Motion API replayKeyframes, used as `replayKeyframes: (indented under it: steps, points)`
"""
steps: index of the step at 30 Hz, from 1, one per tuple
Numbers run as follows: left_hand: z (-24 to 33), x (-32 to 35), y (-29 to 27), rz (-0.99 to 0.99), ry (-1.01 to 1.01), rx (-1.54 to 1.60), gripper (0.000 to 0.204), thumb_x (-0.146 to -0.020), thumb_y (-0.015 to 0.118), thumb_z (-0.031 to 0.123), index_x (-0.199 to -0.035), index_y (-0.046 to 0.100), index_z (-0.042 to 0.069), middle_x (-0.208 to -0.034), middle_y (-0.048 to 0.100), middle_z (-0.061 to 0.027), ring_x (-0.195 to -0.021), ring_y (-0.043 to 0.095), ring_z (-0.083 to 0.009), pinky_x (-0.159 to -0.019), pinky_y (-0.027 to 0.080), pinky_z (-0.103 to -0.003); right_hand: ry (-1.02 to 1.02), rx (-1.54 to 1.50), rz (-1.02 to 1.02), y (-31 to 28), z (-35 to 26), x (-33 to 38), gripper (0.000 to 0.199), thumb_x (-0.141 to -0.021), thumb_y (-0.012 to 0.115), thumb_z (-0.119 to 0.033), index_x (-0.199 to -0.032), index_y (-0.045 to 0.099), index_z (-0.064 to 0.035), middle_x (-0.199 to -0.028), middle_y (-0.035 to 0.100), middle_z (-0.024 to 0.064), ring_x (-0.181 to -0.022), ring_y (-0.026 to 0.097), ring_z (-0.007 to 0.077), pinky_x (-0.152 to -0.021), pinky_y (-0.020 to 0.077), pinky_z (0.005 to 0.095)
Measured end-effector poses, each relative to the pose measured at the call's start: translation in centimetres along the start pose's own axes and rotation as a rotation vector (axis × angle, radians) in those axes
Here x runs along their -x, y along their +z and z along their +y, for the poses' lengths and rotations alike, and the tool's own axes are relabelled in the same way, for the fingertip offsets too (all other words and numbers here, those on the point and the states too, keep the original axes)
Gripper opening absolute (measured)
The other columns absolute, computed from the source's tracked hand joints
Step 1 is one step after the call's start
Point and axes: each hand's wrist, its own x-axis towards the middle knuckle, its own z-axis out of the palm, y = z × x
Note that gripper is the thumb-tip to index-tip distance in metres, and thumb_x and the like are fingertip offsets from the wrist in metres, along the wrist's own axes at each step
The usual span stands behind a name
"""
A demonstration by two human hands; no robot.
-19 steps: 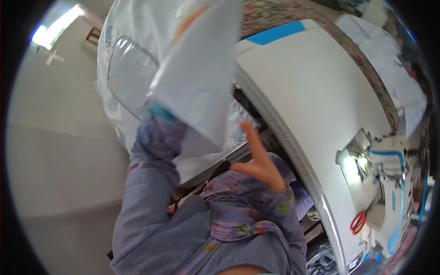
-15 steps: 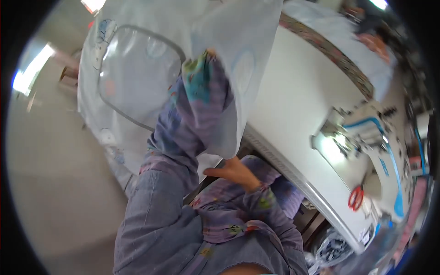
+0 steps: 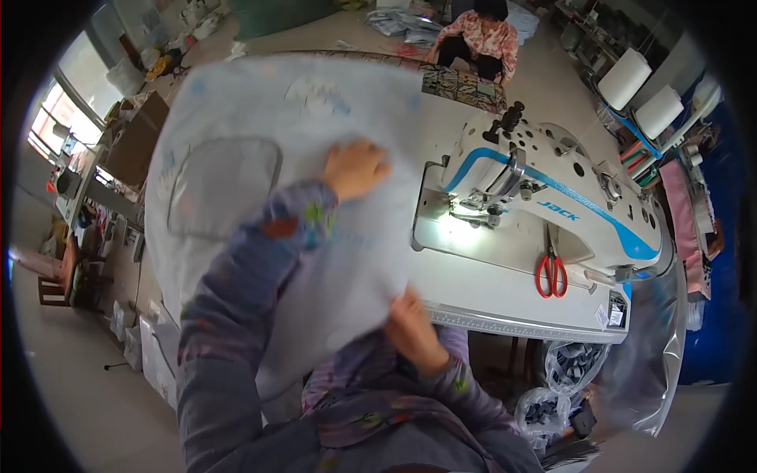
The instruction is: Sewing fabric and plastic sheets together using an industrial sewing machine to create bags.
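Observation:
A large white sheet point(image 3: 315, 272) with faint printed figures covers the left part of the sewing table and hangs over its front edge. Set into it is a clear, rounded window point(image 3: 225, 187) bordered by a grey band. My left hand point(image 3: 357, 168) lies on the sheet right of this window, palm down, fingers over the surface. Down at the table's front edge, my right hand point(image 3: 415, 331) is closed at the sheet's right edge, slightly blurred. The sewing machine point(image 3: 544, 197), white and blue with its lamp lit, stands right of the sheet.
Red-handled scissors point(image 3: 551, 273) lie by the machine's base. White thread cones point(image 3: 625, 79) stand behind it. Plastic bags of dark scraps point(image 3: 574, 363) hang below the table's right end. Another person point(image 3: 482, 39) crouches beyond the table. A cardboard box point(image 3: 138, 142) is at the left.
The sheet, lifted and folded up by my left arm before, is now spread on the table. My left hand has come into sight on top of it. The view has swung toward the machine.

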Motion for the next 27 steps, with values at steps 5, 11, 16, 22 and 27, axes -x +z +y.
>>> replayKeyframes:
  steps: [5,11,16,22,27]
  points:
    - [1.7,4.3,6.1,0.289,0.032,-0.027,0.054,-0.098,0.056,0.041,-0.145,0.050,0.015,-0.154,0.042,-0.0123,-0.144,0.035,-0.0370,-0.111,0.025,-0.069,0.434,0.620,0.035,-3.6,3.8,7.4,0.032,-0.093,0.073,-0.020,-0.116,0.069,0.0022,-0.109,0.073,0.0059,-0.099,0.066,0.0131,-0.085,0.0541,0.0313]
    - [4.4,5.9,6.4,0.370,0.284,0.045,0.052,-0.093,0.064,0.031,-0.137,0.055,0.004,-0.142,0.054,-0.0147,-0.134,0.047,-0.0367,-0.109,0.034,-0.059,0.163,1.231,0.081,-6.8,4.8,7.9,0.034,-0.096,0.069,-0.031,-0.102,0.072,0.0023,-0.091,0.075,0.0180,-0.087,0.073,0.0261,-0.078,0.0564,0.0368]
    - [3.2,5.3,4.5,0.158,0.219,0.324,0.042,-0.099,0.061,0.017,-0.137,0.056,0.000,-0.144,0.052,-0.0205,-0.136,0.047,-0.0377,-0.113,0.036,-0.045,0.080,1.375,-0.034,-9.7,-1.3,11.5,0.038,-0.099,0.064,-0.037,-0.107,0.068,0.0001,-0.091,0.073,0.0164,-0.082,0.073,0.0261,-0.072,0.0573,0.0381]
    - [2.0,7.5,0.8,0.091,0.117,0.384,0.036,-0.097,0.061,0.010,-0.132,0.060,0.002,-0.136,0.057,-0.0206,-0.128,0.054,-0.0353,-0.106,0.043,-0.041,-0.776,1.199,1.179,-20.8,-23.8,35.7,0.019,-0.100,0.059,-0.019,-0.092,0.066,-0.0035,-0.077,0.064,0.0044,-0.067,0.062,0.0167,-0.060,0.0500,0.0326]
    - [5.3,11.7,-4.2,-0.131,0.183,0.198,0.042,-0.105,0.056,0.022,-0.139,0.054,-0.002,-0.140,0.051,-0.0210,-0.124,0.053,-0.0319,-0.102,0.046,-0.039,-1.605,0.661,1.310,-27.9,-38.4,56.2,0.014,-0.098,0.063,-0.016,-0.096,0.064,-0.0023,-0.081,0.061,0.0043,-0.065,0.054,0.0114,-0.057,0.0427,0.0259]
